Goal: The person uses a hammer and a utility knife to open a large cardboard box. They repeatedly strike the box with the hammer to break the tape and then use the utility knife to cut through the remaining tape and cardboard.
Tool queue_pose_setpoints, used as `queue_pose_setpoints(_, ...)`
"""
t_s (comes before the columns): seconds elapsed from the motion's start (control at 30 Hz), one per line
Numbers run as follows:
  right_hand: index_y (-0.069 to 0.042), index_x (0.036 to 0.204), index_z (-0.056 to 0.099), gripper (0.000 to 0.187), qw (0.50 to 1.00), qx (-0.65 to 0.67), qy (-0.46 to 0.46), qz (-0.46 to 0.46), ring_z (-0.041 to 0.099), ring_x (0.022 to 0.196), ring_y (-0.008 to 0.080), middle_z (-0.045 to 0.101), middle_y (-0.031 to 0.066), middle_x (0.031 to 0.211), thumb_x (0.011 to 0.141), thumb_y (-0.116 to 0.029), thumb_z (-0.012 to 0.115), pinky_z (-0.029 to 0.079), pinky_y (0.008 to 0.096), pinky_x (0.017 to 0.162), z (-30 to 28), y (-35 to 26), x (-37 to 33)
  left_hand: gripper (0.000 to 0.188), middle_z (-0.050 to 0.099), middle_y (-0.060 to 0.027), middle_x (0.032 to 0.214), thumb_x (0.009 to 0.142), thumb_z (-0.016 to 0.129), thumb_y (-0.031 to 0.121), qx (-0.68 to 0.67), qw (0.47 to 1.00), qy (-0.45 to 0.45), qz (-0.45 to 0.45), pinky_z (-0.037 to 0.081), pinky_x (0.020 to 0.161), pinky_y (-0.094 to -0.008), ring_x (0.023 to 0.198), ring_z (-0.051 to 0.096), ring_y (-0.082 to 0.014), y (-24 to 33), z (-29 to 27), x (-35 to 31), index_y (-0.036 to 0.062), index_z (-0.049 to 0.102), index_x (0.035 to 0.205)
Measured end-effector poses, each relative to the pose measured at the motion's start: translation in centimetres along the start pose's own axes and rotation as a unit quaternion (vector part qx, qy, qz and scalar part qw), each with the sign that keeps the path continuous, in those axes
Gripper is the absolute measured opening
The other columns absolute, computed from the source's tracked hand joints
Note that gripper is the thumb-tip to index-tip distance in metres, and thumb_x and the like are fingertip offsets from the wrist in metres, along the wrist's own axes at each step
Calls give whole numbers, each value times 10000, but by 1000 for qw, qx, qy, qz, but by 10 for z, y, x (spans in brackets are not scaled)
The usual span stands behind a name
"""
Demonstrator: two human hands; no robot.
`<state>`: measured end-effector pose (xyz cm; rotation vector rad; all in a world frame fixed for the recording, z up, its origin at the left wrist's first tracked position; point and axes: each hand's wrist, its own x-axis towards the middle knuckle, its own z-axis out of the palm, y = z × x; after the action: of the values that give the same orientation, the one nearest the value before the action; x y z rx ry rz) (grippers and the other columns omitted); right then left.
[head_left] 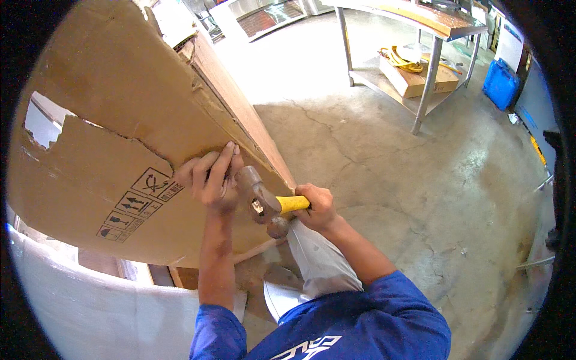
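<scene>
In my right hand [318, 207] is a ball-peen hammer [270, 205], gripped by its yellow handle close to the worn metal head. The head hangs just beside my left hand [214, 179], which rests against a large brown cardboard box [114, 78]. My left fingers are bent and drawn together near the box's edge; whatever they pinch, if anything, is hidden. A torn slit runs across the cardboard to that hand, and a ragged hole opens at the far left. Along the box's right edge stands a pale wooden board [240, 99].
White wrapped material [90, 306] lies at lower left below the box. At upper right, a metal-legged table [431, 84] carries a carton [414, 81] and a coiled yellow cord [399, 60] on its lower shelf. A blue case [501, 84] stands on the concrete floor [384, 180] beyond.
</scene>
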<state>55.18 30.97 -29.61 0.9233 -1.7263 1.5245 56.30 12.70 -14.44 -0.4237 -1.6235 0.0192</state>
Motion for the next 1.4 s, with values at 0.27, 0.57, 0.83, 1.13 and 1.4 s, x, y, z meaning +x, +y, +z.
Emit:
queue_pose_setpoints(0.27, -52, 886, 619, 271, 999, -25, -30, 16, 637, 613, 318, 606, 126, 702, 768, -239, 776, 501, 417, 528, 1, 2, 1, 291, 585, 52, 822, 667, 865, 120, -15, 999, 23, -33, 418, 800, -328, 874, 471, -193, -2, 4, -7, 162, 810, 950)
queue_pose_setpoints(0.57, -27, 878, 627, 237, 998, -40, -36, 39, 646, 616, 308, 628, 137, 739, 714, -124, 768, 509, 386, 545, -1, 0, 5, 339, 568, 66, 817, 635, 879, 117, 32, 999, -13, 3, 418, 792, -332, 869, 453, -198, -5, -4, -2, 188, 809, 959)
queue_pose_setpoints(0.83, -32, 868, 627, 220, 998, -35, -19, 53, 646, 607, 310, 628, 144, 732, 725, -118, 771, 509, 382, 542, -2, 1, 8, 321, 586, 65, 836, 662, 866, 99, 3, 998, -47, -40, 412, 811, -336, 875, 471, -194, 3, -10, 2, 175, 804, 968)
queue_pose_setpoints(1.13, -36, 852, 620, 256, 994, -42, -44, 95, 641, 601, 324, 639, 147, 742, 786, -225, 781, 510, 400, 542, -6, -2, 11, 310, 604, 67, 842, 682, 854, 112, -2, 996, -67, -55, 387, 831, -328, 871, 481, -185, 3, -12, 1, 180, 803, 980)
queue_pose_setpoints(1.4, -29, 874, 630, 220, 998, -32, -36, 47, 639, 592, 319, 630, 150, 726, 772, -156, 778, 508, 388, 540, -13, -3, 7, 289, 626, 86, 872, 679, 854, 147, -15, 996, -61, -62, 364, 847, -343, 882, 494, -180, 3, -14, 12, 199, 797, 958)
